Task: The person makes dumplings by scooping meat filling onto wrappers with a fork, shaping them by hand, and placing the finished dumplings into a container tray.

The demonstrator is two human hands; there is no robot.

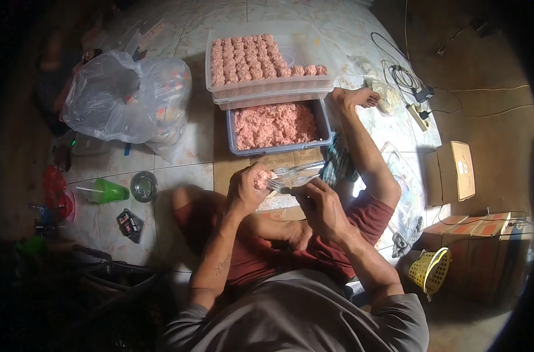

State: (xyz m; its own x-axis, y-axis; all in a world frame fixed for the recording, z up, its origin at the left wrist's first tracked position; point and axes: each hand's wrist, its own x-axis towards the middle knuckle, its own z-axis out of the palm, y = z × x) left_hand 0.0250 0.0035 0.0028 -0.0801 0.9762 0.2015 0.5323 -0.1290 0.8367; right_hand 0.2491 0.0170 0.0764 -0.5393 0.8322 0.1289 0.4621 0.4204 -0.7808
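Observation:
My left hand [246, 189] is closed round a lump of pink minced meat [261, 179], which bulges out at the thumb side. A fork is in my right hand [321, 202], its tines [276, 185] touching or very near the lump. More forks [302, 170] lie on the cardboard just beyond my hands. Behind them sits a blue-grey tub [236, 149] of loose minced meat [276, 126]. A clear plastic tray [305, 50] rests at the tub's far side, with rows of meatballs [243, 58] and a shorter front row reaching right.
Large clear plastic bags [111, 97] stand at the left, with part of another person [50, 88] behind. Nearer are a green cup [111, 191] and a glass dish [144, 186]. Cables and a power strip [418, 116], a yellow basket [429, 271] and cardboard boxes [472, 246] are at the right.

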